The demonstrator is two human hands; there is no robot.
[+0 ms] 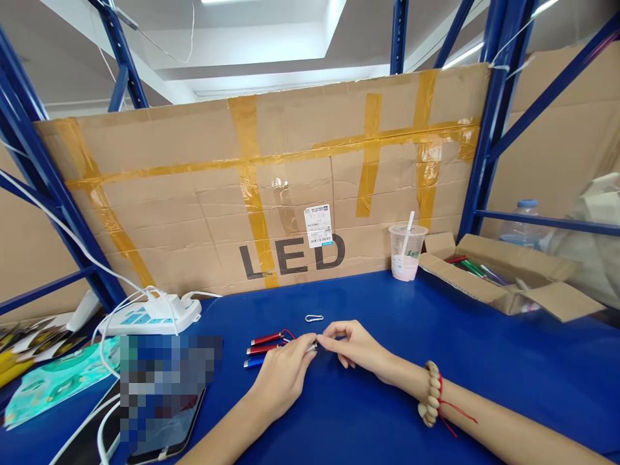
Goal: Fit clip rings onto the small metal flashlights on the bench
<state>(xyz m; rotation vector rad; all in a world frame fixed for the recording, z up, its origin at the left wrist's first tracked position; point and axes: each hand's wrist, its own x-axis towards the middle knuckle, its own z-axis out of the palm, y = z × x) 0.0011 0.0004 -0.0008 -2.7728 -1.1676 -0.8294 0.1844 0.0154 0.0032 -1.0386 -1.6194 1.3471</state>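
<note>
My left hand [285, 378] and my right hand [356, 345] meet over the blue table [436, 361], fingertips pinched together on a small silver metal piece [312, 347]. Just left of the fingers lie three small pen-like lights: two red ones [265, 340] and a blue one [252, 362], with a thin red cord looping from them. A loose silver clip [314, 318] lies on the table just beyond my hands. A beaded bracelet with a red string sits on my right wrist.
A taped cardboard sheet marked LED [290, 213] stands behind the table. A plastic cup with a straw [405, 253] and an open carton of pens [498, 274] are at the right. A white power strip [155, 315], a phone [165, 439] and a face mask [58, 384] lie at the left.
</note>
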